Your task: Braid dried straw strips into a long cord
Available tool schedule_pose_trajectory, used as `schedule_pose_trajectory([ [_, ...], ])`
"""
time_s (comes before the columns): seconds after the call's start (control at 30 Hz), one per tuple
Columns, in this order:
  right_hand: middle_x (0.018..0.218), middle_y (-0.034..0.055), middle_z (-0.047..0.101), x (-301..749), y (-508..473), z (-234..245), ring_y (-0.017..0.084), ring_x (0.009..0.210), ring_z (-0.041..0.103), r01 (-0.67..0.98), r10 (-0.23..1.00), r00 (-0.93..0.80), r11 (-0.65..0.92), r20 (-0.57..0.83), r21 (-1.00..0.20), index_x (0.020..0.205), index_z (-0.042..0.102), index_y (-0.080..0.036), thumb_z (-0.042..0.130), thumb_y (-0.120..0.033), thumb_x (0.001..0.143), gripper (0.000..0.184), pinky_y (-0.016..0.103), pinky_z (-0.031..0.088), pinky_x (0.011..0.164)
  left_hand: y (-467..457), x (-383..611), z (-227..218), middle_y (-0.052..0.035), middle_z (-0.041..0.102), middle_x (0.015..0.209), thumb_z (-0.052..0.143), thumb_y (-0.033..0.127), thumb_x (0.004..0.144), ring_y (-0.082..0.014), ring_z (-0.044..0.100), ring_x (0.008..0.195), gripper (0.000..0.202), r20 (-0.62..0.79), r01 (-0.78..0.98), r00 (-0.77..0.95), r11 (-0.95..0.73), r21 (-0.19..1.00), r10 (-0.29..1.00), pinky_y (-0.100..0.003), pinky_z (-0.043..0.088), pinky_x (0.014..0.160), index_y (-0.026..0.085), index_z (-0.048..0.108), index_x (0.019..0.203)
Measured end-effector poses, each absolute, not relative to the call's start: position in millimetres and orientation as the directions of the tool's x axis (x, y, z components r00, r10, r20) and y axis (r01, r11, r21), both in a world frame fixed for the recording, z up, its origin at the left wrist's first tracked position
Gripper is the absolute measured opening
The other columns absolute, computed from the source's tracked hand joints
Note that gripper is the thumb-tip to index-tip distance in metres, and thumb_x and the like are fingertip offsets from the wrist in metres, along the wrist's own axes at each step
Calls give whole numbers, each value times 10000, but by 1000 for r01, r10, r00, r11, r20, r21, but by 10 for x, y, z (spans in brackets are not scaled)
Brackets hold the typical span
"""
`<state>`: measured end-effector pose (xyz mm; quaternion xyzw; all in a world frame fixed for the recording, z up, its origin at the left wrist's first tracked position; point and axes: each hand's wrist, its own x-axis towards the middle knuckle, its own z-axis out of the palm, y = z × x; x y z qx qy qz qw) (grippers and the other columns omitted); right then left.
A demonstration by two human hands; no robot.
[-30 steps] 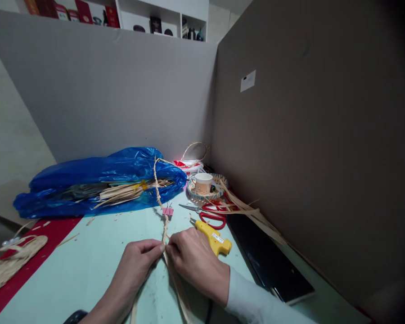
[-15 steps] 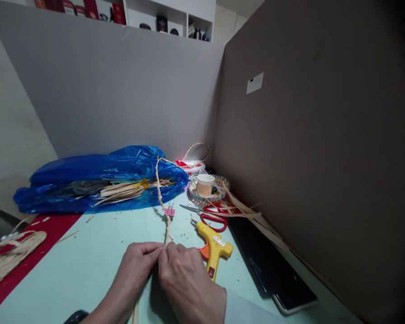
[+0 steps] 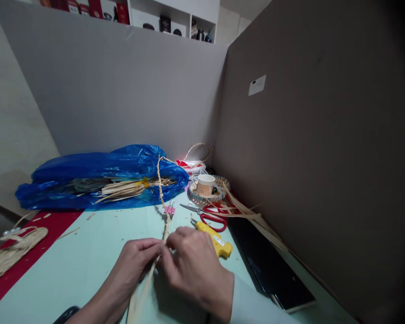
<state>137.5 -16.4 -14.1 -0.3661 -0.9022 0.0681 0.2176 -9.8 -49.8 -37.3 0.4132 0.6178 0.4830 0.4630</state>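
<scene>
A thin braided straw cord (image 3: pixel 162 198) runs from the blue bag toward me, with a pink binder clip (image 3: pixel 169 209) on it. My left hand (image 3: pixel 137 265) and my right hand (image 3: pixel 193 267) meet at its near end, both pinching the cord's loose straw strands. Flat strands (image 3: pixel 140 297) trail from my fingers toward the table's front edge. Right behind my right hand lies a yellow glue gun (image 3: pixel 218 243), partly hidden by it.
A blue plastic bag (image 3: pixel 97 177) of straw lies at the back. Red-handled scissors (image 3: pixel 211 216), a paper cup (image 3: pixel 205 183) on a woven tray, loose straw strips (image 3: pixel 253 216) and a dark tablet (image 3: pixel 270 265) sit right. A woven sandal (image 3: pixel 11 252) lies left on red cloth.
My right hand rolled over the cord's end and shifted slightly right, covering more of the glue gun. The loose strands swung leftward below my hands. The view tilted a little.
</scene>
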Motion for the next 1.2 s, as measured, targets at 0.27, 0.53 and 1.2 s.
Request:
schedule_pose_trajectory([
  [0.27,789,48,666,1398,98,-196,143,761,560,462,779,-625,418,48,-782,794,642,-154,441,-248,902,247,236,344,654,-468,-101,-377,-32,716,602,749,321,601,-160,627,594,194,-247,-133,-177,226,965,953,-244,429,619,140,717,666],
  [0.53,612,-4,559,1289,124,-341,100,609,473,367,792,-609,326,40,-871,647,601,-149,464,-247,867,278,220,300,569,-494,-85,-368,-9,703,605,691,339,625,-156,600,562,257,-181,-10,-238,184,983,954,-265,416,612,151,624,787],
  [1.2,602,19,662,1306,91,-407,104,536,516,350,828,-561,211,-23,-913,641,604,-156,533,-187,705,100,181,333,470,-542,-181,-236,10,611,565,482,356,787,-187,548,621,251,-45,579,-181,143,803,982,-285,363,648,204,567,606],
])
